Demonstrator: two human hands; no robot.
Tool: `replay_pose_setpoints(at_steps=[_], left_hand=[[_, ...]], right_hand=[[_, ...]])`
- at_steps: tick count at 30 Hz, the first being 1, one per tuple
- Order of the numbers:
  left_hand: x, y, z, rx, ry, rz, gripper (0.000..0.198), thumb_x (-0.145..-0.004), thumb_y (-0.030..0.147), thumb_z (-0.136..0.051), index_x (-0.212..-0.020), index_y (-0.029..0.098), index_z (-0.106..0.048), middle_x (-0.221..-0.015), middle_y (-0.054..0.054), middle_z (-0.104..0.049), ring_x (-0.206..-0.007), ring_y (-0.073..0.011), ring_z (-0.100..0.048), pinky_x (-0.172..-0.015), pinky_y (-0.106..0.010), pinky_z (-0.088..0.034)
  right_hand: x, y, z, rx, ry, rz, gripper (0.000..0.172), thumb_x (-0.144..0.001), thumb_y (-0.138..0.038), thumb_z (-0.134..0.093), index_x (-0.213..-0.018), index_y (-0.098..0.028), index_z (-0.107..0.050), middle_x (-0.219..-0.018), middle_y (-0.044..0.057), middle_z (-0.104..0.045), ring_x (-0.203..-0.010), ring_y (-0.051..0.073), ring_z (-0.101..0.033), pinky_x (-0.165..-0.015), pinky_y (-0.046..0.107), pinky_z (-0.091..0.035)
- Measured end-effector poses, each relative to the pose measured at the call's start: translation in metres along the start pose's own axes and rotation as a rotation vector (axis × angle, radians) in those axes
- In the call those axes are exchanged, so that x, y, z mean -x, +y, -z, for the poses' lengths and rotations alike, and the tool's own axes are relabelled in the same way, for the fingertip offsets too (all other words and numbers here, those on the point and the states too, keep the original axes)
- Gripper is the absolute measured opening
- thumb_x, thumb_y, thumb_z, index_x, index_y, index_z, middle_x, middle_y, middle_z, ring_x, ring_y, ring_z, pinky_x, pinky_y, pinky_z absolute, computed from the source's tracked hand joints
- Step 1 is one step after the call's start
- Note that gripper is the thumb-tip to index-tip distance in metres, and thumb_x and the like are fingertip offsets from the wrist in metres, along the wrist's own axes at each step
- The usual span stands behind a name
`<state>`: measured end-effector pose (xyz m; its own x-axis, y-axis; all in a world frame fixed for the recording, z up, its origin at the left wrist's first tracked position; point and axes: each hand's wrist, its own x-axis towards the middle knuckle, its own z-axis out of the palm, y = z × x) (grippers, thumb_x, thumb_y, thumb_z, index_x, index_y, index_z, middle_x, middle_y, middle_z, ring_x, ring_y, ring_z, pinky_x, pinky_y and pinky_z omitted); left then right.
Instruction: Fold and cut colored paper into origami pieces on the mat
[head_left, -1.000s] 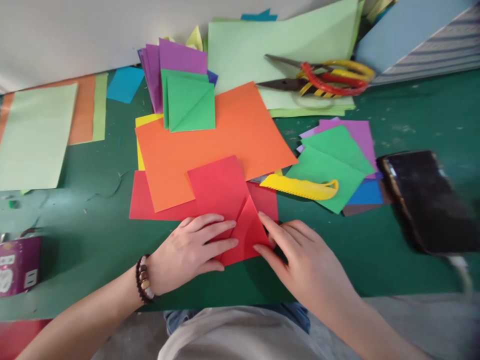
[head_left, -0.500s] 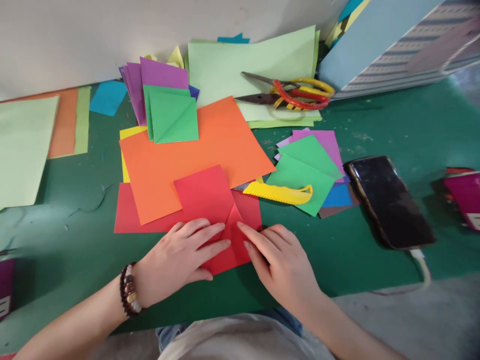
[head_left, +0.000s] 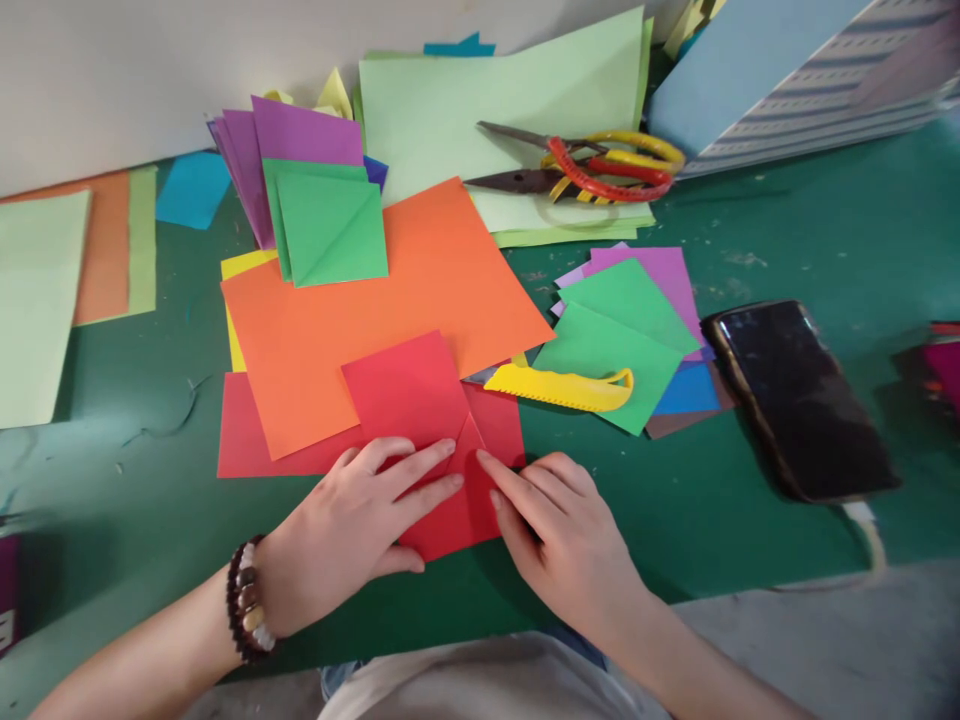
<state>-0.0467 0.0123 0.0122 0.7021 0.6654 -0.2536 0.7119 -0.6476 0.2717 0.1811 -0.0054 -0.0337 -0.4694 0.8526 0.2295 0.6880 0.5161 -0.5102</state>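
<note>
Head view: folded red paper (head_left: 405, 385) overlaps the orange sheet (head_left: 397, 300) at its six o'clock; left hand (head_left: 352, 535) spread on it, right hand (head_left: 566, 520) at its four o'clock edge, pinch unclear. Seemingly creasing a flap; next calls for firm edge pressure.

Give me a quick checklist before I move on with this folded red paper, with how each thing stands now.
1. Left hand flat on the red paper: ok, its fingers are spread over it.
2. Right hand at the folded flap: ok, index fingertip at its right edge.
3. Yellow knife well away: not ok, its metal end lies close to the red paper.
4. Phone clear of the red paper: ok, off to the right.
5. Crease sharp throughout: cannot tell, fingers cover part.
</note>
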Motion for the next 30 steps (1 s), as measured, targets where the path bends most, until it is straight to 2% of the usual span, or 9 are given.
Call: replay_pose_setpoints(at_steps=[5, 10, 13, 16, 18, 21, 30], left_hand=[[-0.005, 0.002, 0.003, -0.021, -0.015, -0.012, 0.08, -0.072, 0.051, -0.076, -0.141, 0.03, -0.041, -0.148, 0.003, -0.043, -0.118, -0.0244, -0.046, -0.091, -0.037, -0.045], [-0.007, 0.006, 0.008, -0.06, -0.008, 0.022, 0.097, -0.067, 0.052, -0.079, -0.146, 0.02, -0.034, -0.146, 0.001, -0.045, -0.115, -0.0236, -0.049, -0.09, -0.035, -0.046], [-0.008, 0.006, 0.008, -0.107, 0.023, -0.016, 0.094, -0.064, 0.053, -0.081, -0.141, 0.016, -0.042, -0.143, -0.001, -0.049, -0.121, -0.0246, -0.048, -0.101, -0.037, -0.04], [-0.008, 0.003, 0.004, -0.114, 0.087, -0.052, 0.096, -0.06, 0.056, -0.081, -0.138, 0.013, -0.045, -0.145, -0.002, -0.047, -0.135, -0.0257, -0.036, -0.112, -0.037, -0.029], [-0.009, 0.003, 0.001, -0.106, 0.102, -0.052, 0.099, -0.06, 0.056, -0.082, -0.139, 0.013, -0.043, -0.147, -0.003, -0.044, -0.139, -0.0253, -0.031, -0.115, -0.037, -0.025], [-0.009, 0.004, 0.001, -0.094, 0.101, -0.057, 0.101, -0.06, 0.055, -0.082, -0.141, 0.013, -0.04, -0.145, -0.003, -0.046, -0.139, -0.025, -0.031, -0.117, -0.038, -0.023], [-0.011, 0.003, 0.003, -0.075, 0.061, -0.045, 0.095, -0.061, 0.055, -0.081, -0.139, 0.016, -0.044, -0.145, -0.002, -0.046, -0.139, -0.0242, -0.033, -0.117, -0.039, -0.027]], right_hand=[[0.001, 0.001, 0.001, -0.018, -0.008, 0.007, 0.037, -0.089, -0.008, -0.05, -0.126, -0.007, -0.055, -0.074, 0.005, -0.055, -0.079, 0.02, -0.046, -0.071, 0.036, -0.044], [0.001, 0.001, 0.002, -0.063, 0.011, -0.009, 0.035, -0.088, -0.008, -0.052, -0.123, -0.009, -0.058, -0.074, 0.005, -0.057, -0.079, 0.02, -0.047, -0.071, 0.035, -0.044], [0.0, 0.001, 0.002, -0.097, 0.034, -0.032, 0.033, -0.088, -0.011, -0.055, -0.121, -0.009, -0.059, -0.075, 0.005, -0.059, -0.079, 0.019, -0.048, -0.071, 0.034, -0.044], [-0.001, 0.0, 0.001, -0.09, 0.041, -0.044, 0.032, -0.089, -0.012, -0.056, -0.121, -0.01, -0.059, -0.075, 0.004, -0.059, -0.079, 0.019, -0.048, -0.072, 0.034, -0.043], [-0.002, 0.0, 0.0, -0.08, 0.035, -0.043, 0.032, -0.089, -0.011, -0.054, -0.121, -0.01, -0.059, -0.075, 0.004, -0.059, -0.079, 0.019, -0.047, -0.072, 0.034, -0.042], [-0.002, 0.0, 0.0, -0.067, 0.019, -0.038, 0.033, -0.09, -0.01, -0.053, -0.122, -0.01, -0.059, -0.074, 0.004, -0.058, -0.078, 0.019, -0.046, -0.07, 0.033, -0.041], [-0.002, 0.0, 0.001, -0.039, 0.0, -0.031, 0.033, -0.09, -0.011, -0.05, -0.122, -0.009, -0.059, -0.072, 0.004, -0.056, -0.075, 0.019, -0.046, -0.068, 0.034, -0.04]])
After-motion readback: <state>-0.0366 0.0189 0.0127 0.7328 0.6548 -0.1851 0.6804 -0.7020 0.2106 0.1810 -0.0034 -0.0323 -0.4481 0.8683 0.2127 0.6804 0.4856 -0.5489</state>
